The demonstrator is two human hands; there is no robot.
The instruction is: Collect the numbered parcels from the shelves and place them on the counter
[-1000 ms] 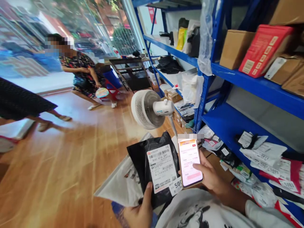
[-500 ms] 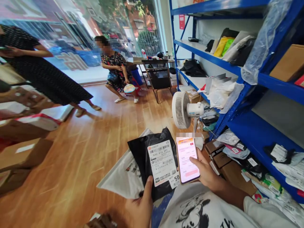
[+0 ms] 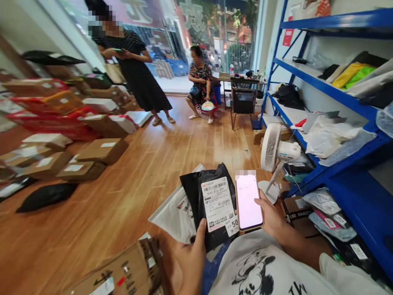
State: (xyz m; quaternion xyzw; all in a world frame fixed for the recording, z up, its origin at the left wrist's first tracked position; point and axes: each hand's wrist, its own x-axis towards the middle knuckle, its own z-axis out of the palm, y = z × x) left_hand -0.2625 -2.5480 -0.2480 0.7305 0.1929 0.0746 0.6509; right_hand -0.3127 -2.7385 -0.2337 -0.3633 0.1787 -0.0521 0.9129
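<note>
Held a black parcel (image 3: 199, 196) in the left hand (image 3: 190, 254), partly closed on its lower left corner, with the thumb laid on the front near the printed label (image 3: 218, 207) and the other fingers hidden beneath. Had a white parcel (image 3: 175, 217) just behind the black one, jutting out to its left. Held a phone (image 3: 250, 205) in the right hand (image 3: 272, 215), just beside the black parcel's right edge, with that hand curled round the phone's right side and the thumb tip at the edge of the pale pink screen. Could not tell any thumb contact with the glass. Saw a white fan (image 3: 272, 147) on the wooden floor (image 3: 172, 151) beyond the phone, near blue shelving (image 3: 325, 76) loaded with bags and packets. Noticed a brown box (image 3: 132, 266) at bottom left and many cartons (image 3: 102, 149) on the floor farther left. Made out a standing person (image 3: 132, 65) in a dark dress and a seated person (image 3: 201, 78) with a round hand fan (image 3: 207, 106), near a desk (image 3: 225, 76) and chair (image 3: 244, 100).
</note>
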